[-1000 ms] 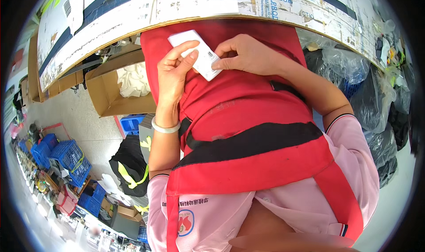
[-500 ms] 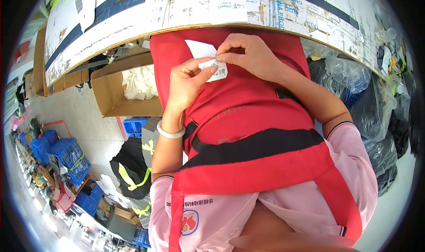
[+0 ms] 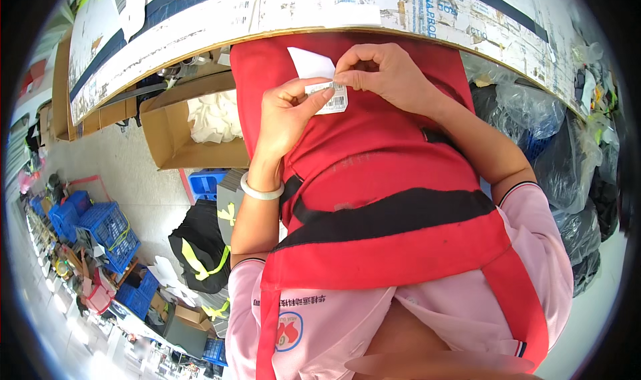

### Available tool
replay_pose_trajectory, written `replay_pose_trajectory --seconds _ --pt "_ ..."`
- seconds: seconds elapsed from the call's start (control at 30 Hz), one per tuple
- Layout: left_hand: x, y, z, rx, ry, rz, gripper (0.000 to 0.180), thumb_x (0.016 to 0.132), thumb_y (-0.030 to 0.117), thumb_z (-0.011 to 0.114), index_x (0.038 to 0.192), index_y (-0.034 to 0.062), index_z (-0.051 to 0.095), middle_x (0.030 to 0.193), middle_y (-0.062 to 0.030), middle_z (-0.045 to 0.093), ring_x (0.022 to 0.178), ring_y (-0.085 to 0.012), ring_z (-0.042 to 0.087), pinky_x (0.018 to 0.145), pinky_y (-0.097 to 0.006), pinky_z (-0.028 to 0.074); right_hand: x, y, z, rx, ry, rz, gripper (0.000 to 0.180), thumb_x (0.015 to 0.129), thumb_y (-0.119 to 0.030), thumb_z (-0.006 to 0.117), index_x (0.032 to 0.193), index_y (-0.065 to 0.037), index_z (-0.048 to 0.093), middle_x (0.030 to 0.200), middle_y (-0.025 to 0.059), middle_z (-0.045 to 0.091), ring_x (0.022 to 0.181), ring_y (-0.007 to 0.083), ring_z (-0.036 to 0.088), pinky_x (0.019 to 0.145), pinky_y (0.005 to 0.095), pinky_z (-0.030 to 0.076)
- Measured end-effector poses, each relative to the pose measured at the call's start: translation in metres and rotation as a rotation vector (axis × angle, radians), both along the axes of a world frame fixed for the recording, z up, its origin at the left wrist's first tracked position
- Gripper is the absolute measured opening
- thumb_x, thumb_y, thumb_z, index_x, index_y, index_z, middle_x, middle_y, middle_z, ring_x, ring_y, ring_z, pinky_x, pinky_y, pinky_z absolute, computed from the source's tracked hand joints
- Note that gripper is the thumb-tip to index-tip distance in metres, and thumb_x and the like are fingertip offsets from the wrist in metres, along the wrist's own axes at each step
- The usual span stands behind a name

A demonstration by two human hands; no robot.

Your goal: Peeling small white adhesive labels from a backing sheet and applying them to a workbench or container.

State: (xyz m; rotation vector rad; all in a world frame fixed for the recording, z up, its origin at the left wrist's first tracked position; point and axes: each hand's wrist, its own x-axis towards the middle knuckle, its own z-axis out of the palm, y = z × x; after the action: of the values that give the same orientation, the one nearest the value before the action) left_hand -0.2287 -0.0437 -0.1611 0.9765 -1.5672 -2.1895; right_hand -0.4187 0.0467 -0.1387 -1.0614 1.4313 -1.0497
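Between my hands, over the lap of my red apron (image 3: 374, 139), is a small white barcode label (image 3: 332, 99) with a folded white paper piece (image 3: 311, 63) rising behind it. My left hand (image 3: 290, 109) is closed on the label, thumb in front and index finger behind. My right hand (image 3: 386, 78) pinches at the label's upper right corner, thumb and index finger together; what exactly lies between those fingertips is too small to make out. A pale bangle (image 3: 262, 192) circles my left wrist.
Ahead is a worn, taped tabletop (image 3: 300, 9). Below its left side stands a cardboard box (image 3: 160, 133) with cream-coloured pieces (image 3: 215, 116). Clear plastic bags (image 3: 567, 159) are piled at the right. Blue crates (image 3: 110, 233) and a black bundle with yellow strips (image 3: 197, 246) are at the left.
The whole view has shifted slightly. Both hands keep their pinch on the label and paper, with the label's printed face now tilted a little differently.
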Motion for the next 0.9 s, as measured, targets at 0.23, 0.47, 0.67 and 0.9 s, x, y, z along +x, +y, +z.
replay_pose_trajectory --seconds 0.23,0.47,0.67,0.9 --pt "0.002 0.0 -0.002 0.047 0.077 0.053 0.017 0.085 0.001 0.067 0.101 -0.0027 0.068 0.086 -0.006 0.069 0.076 -0.0074 0.063 0.068 -0.019 0.051 0.002 -0.002 0.002 0.011 -0.037 0.101 0.018 0.086 -0.012 0.065 0.099 0.0 0.064 0.083 0.0031 0.065 0.077 0.0083 0.056 0.073 0.0231 0.045" --pt "0.004 -0.001 -0.003 0.027 0.075 0.059 0.013 0.084 0.0 0.068 0.097 -0.0026 0.069 0.086 -0.0061 0.069 0.076 -0.0073 0.062 0.067 -0.019 0.05 0.009 0.002 -0.001 -0.01 -0.056 0.041 0.014 0.084 -0.01 0.065 0.094 -0.001 0.062 0.079 0.0033 0.063 0.075 0.0088 0.057 0.071 0.0241 0.045" --pt "0.004 -0.002 -0.003 -0.026 0.008 0.045 0.012 0.082 0.0 0.07 0.094 -0.0033 0.07 0.081 -0.0061 0.069 0.071 -0.0069 0.062 0.064 -0.019 0.05 0.011 0.004 -0.005 -0.014 -0.033 0.045 0.013 0.084 -0.011 0.065 0.09 -0.001 0.062 0.076 0.0032 0.063 0.072 0.01 0.056 0.069 0.0246 0.045" --pt "0.002 0.0 -0.003 -0.002 0.005 0.055 0.009 0.081 0.0 0.071 0.089 -0.004 0.069 0.078 -0.0058 0.069 0.069 -0.0061 0.061 0.06 -0.018 0.048 0.007 0.002 -0.001 0.041 -0.067 0.07 0.009 0.088 -0.01 0.063 0.091 -0.002 0.063 0.082 -0.0006 0.06 0.074 0.0058 0.053 0.069 0.02 0.043"
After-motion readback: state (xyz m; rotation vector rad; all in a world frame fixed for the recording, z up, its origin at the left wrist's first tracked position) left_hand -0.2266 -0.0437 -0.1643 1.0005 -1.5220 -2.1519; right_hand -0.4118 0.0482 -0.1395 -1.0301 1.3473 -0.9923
